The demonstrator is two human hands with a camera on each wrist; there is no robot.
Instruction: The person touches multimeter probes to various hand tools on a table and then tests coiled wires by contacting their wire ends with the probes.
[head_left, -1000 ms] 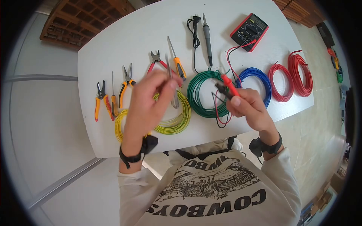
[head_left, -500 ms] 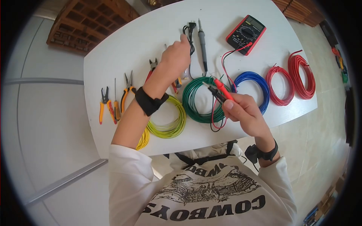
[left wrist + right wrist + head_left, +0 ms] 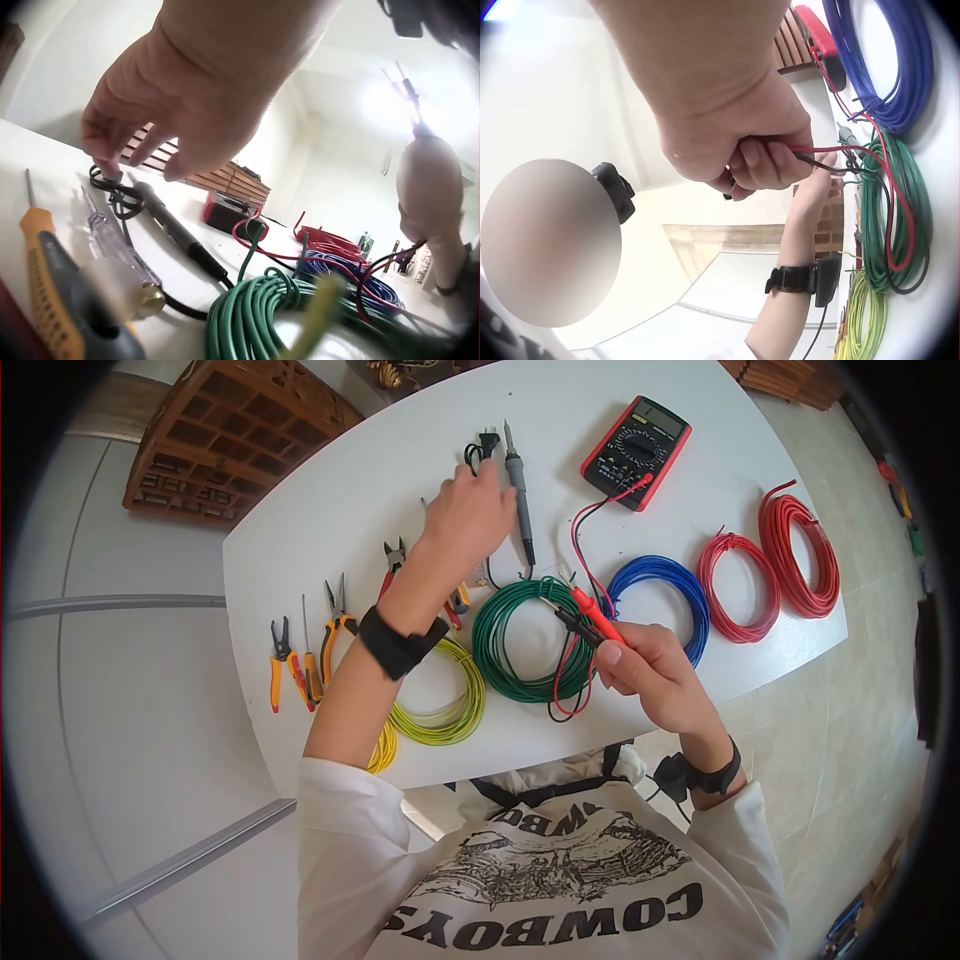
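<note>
From the head view I see my left hand (image 3: 468, 510) stretched to the far side of the white counter (image 3: 330, 480), but only the left wrist view shows its fingertips (image 3: 105, 166) curled down onto the coiled black cord (image 3: 112, 196) of the soldering iron (image 3: 518, 490); whether they actually pinch it I cannot tell. A clear-handled tester screwdriver (image 3: 120, 251) lies just beside that cord, hidden under my arm in the head view. My right hand (image 3: 645, 670) is clenched around the red and black probes (image 3: 585, 615), held above the green wire coil (image 3: 525, 640); the right wrist view shows their leads running from between my fingers (image 3: 769, 161). The red lead runs back to the multimeter (image 3: 637, 450) at the far edge. Blue (image 3: 660, 595), red (image 3: 770, 565) and yellow-green (image 3: 440, 700) coils lie along the near side, pliers (image 3: 285, 660) to the left. Pale floor tiles surround the counter, with a wooden lattice rack (image 3: 210, 440) beyond.
</note>
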